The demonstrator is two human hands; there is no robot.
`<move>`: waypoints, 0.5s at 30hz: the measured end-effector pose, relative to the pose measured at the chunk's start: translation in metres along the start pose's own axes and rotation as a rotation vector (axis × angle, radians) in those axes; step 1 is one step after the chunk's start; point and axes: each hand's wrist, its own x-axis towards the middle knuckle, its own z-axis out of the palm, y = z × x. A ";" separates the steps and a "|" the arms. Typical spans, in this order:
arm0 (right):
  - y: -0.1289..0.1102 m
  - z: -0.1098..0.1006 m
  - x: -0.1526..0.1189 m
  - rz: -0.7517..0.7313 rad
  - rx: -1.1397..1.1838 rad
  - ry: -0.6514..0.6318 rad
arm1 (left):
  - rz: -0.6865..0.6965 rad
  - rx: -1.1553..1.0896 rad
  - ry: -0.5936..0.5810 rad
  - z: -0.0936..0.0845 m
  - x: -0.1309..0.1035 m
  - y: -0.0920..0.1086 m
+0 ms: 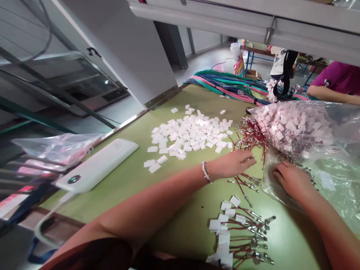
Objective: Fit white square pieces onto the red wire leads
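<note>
My left hand point(236, 163), with a bracelet at the wrist, is over the green table point(180, 198) beside a bundle of red wires point(251, 137). Its fingers are pressed together around a small metal wire end. My right hand point(294, 180) rests at the opening of a clear plastic bag point(274, 187), fingers curled near small metal parts; what they hold is hidden. Loose white connectors point(191, 133) lie spread beyond my left forearm. Closer to me, red wires with metal ends point(253, 225) are joined to white connectors point(223, 240). A few red wires lie just below my left hand.
A clear bag of white connectors point(298, 127) stands at the right. Green, blue and pink cables point(225, 84) cross the far edge. A white power bank point(98, 165) lies left. A metal beam point(239, 22) hangs above; two people are beyond.
</note>
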 end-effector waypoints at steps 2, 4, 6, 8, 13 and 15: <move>-0.004 -0.002 -0.002 0.031 0.132 0.064 | 0.026 -0.061 -0.011 0.003 0.000 -0.001; -0.011 -0.003 -0.006 0.012 0.342 0.145 | 0.046 -0.055 -0.034 0.007 0.000 -0.001; -0.020 -0.001 -0.009 -0.045 0.537 0.233 | 0.069 -0.022 -0.060 0.012 0.000 0.000; -0.029 0.004 -0.012 -0.086 0.656 0.310 | 0.096 0.004 -0.079 0.015 -0.001 0.002; -0.041 0.011 -0.011 -0.069 0.804 0.351 | 0.138 0.059 -0.096 0.015 -0.004 0.006; -0.042 0.009 -0.012 -0.059 0.845 0.299 | 0.163 0.118 -0.089 0.015 -0.004 0.004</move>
